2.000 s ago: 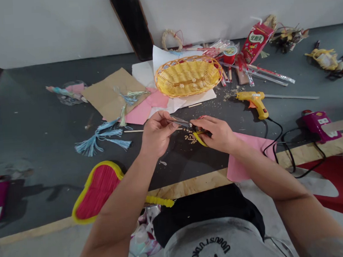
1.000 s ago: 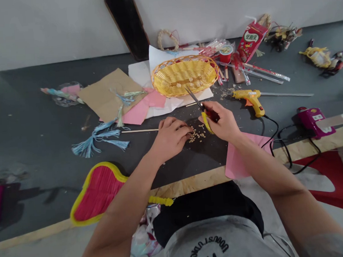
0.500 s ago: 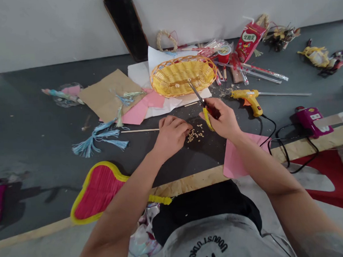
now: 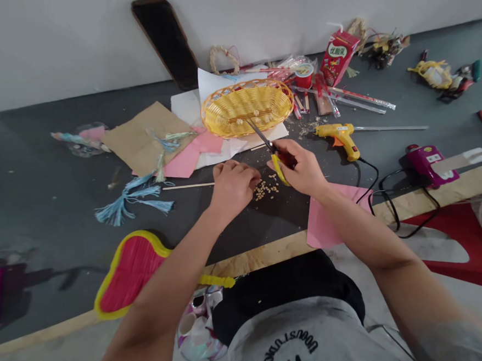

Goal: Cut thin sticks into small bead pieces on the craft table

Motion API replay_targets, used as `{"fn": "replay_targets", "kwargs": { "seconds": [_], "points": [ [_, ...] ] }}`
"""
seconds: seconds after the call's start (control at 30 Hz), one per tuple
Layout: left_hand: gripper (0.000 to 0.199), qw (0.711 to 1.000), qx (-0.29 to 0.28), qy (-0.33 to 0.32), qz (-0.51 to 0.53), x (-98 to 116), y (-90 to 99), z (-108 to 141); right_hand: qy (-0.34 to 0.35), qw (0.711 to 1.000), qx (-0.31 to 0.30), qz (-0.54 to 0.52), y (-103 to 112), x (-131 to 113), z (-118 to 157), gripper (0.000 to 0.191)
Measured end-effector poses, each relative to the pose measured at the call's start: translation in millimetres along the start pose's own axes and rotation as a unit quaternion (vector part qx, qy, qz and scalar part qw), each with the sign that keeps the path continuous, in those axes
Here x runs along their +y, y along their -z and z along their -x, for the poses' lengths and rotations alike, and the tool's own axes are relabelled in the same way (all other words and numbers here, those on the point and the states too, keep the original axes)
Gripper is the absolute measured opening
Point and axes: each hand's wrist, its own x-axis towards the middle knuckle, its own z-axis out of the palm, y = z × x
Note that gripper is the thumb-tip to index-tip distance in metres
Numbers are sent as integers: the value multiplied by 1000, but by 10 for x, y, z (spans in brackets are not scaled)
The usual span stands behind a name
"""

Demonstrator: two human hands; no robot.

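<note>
My left hand [image 4: 234, 187] is closed round a thin pale stick [image 4: 187, 186], which sticks out to the left of it, low over the grey table. Its fingertips are beside a scatter of small cut wooden bits [image 4: 267, 188]. My right hand [image 4: 300, 165] holds scissors [image 4: 261, 136] by their yellow and dark handles. The blades point up and left, their tips over the front of a yellow wicker basket [image 4: 247, 107]. A few small pale pieces lie in the basket.
A yellow glue gun [image 4: 343, 136] and purple device [image 4: 432, 166] lie on the right. Brown paper [image 4: 145, 137], blue tassels [image 4: 131, 202] and a red-and-yellow fan shape [image 4: 129, 271] are on the left. Behind stand a red drink carton [image 4: 339, 57] and a dark phone-like slab [image 4: 165, 40].
The whole view has shifted, so things appear slightly further left. My hands keep nearly the same pose, with the stick and scissors still held.
</note>
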Motion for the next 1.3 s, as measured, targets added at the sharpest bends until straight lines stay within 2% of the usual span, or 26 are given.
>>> {"fn": "replay_targets", "kwargs": {
  "seconds": [0.43, 0.5, 0.6, 0.7, 0.83, 0.97, 1.3],
  "points": [
    [11, 998, -47, 7, -38, 114, 4, -48, 17, 1000, -10, 5, -11, 25, 9, 36],
    [10, 999, -35, 20, -5, 95, 49, -48, 20, 1000, -7, -3, -7, 12, 5, 35],
    [10, 993, -2, 48, 112, 42, 159, -34, 35, 999, -8, -11, -5, -30, 10, 34],
    [18, 967, 48, 87, 234, -4, 260, -11, 66, 997, -31, 6, -16, -79, 39, 34],
    [38, 932, 93, 128, 325, -34, 300, 3, 117, 988, -91, 32, -63, -104, 98, 35],
    [44, 919, 108, 135, 355, -40, 289, 7, 133, 984, -106, 57, -109, -85, 133, 36],
    [42, 920, 157, 117, 338, -57, 231, 23, 121, 983, -109, 85, -138, -68, 159, 41]
  ]
}}
